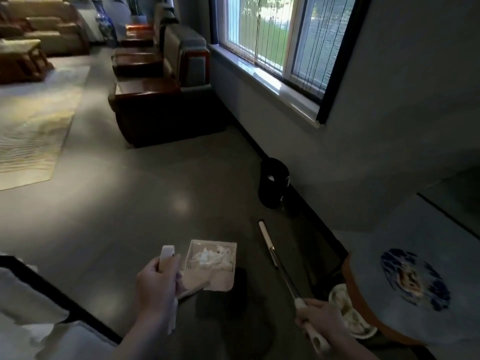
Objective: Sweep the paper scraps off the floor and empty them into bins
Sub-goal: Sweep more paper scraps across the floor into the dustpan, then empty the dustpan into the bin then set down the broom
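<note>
Scraps of white paper [211, 256] fill the white plastic dustpan [211, 266] your left hand [155, 284] grips; the black bin [272, 183] lies far-right. Your right hand [318, 319] clasps the broom handle [275, 261].

We see open floor [145, 193] ahead and to the left. The dark bin [273, 181] stands far right against the wall [376, 141], the armchair [155, 100] blocks farther left of it, and a round blue stool [415, 281] crowds our near right.

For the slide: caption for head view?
Left hand carries dustpan of scraps; right hand holds broom.
</note>
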{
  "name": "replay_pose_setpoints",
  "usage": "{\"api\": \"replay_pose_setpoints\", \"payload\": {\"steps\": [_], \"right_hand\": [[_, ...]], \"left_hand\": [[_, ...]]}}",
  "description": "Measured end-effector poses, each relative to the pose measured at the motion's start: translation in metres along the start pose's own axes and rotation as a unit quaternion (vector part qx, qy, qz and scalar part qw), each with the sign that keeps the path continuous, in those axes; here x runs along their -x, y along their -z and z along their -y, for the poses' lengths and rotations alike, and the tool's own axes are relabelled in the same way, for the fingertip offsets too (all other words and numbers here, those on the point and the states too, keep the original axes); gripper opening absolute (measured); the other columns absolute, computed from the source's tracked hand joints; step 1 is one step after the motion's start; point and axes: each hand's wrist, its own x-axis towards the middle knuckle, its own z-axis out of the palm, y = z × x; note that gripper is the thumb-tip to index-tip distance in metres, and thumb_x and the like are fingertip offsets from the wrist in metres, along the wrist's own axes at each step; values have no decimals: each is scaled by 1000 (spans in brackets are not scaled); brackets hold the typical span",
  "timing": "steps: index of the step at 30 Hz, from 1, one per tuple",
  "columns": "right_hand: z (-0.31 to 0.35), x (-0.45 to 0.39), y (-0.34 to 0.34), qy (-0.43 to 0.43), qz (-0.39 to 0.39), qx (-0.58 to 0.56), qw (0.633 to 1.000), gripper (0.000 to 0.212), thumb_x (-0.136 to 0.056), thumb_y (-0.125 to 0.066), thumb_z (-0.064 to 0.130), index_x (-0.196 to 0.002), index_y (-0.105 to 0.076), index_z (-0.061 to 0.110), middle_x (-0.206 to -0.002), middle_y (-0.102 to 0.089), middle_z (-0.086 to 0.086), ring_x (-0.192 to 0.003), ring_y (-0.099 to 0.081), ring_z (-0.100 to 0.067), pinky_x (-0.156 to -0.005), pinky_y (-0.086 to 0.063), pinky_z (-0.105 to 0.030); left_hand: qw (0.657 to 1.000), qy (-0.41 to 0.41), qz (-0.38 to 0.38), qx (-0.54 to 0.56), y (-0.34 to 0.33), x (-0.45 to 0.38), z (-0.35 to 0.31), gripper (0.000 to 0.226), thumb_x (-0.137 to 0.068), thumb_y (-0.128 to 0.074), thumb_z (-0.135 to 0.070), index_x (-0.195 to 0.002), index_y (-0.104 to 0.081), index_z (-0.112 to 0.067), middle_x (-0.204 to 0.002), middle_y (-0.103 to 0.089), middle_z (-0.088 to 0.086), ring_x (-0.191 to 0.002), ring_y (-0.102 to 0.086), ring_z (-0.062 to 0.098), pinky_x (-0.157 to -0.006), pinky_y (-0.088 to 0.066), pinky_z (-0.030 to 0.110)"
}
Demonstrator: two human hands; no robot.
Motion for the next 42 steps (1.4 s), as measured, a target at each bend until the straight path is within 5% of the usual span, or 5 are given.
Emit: {"api": "replay_pose_setpoints", "payload": {"steps": [18, 23, 28, 35, 42], "right_hand": [[225, -152, -33, -59, -71, -33, 995, 21, -72, -63, -13, -70, -67, 7, -70, -65, -18, -55, -57, -28, -55, -46, -30], [262, -173, -42, -54, -67, 70, 994, 34, -70, -65, -6, -103, -71, -1, -79, -70, -13, -57, -67, -29, -51, -49, -28], [290, -187, -45, -48, -55, 136, 988, 59, -74, -71, 8, -132, -59, 18, -119, -64, 1, -88, -60, -12, -55, -45, -19], [320, -219, -50, 7, -47, 182, 982, 58, -76, -73, 10, -132, -59, 17, -118, -65, 2, -96, -62, -13, -73, -51, -23], [359, -263, -41, 24, -14, 153, 988, 66, -76, -72, 7, -137, -53, 26, -117, -60, 1, -93, -65, -19, -65, -56, -25]], "left_hand": [[988, -22, 145, -37, -157, -268, -49, 32, -89, -68, 0, -59, -57, 1, -43, -48, 3, -34, -41, 7, -35, -32, 18], [969, -60, 217, -101, -187, -322, -69, 29, -87, -74, -17, -60, -65, -12, -46, -58, 2, -37, -50, 11, -43, -39, 23], [969, -47, 220, -105, -217, -349, -75, 27, -77, -75, -35, -60, -66, -17, -47, -59, 1, -44, -56, 20, -51, -44, 27], [975, -39, 191, -110, -246, -376, -75, 29, -89, -71, -12, -63, -63, -4, -48, -56, 6, -37, -51, 10, -37, -39, 20], [982, -11, 164, -96, -277, -398, -76, 28, -82, -76, -26, -58, -66, -15, -47, -55, 2, -46, -49, 21, -52, -42, 32]]}}
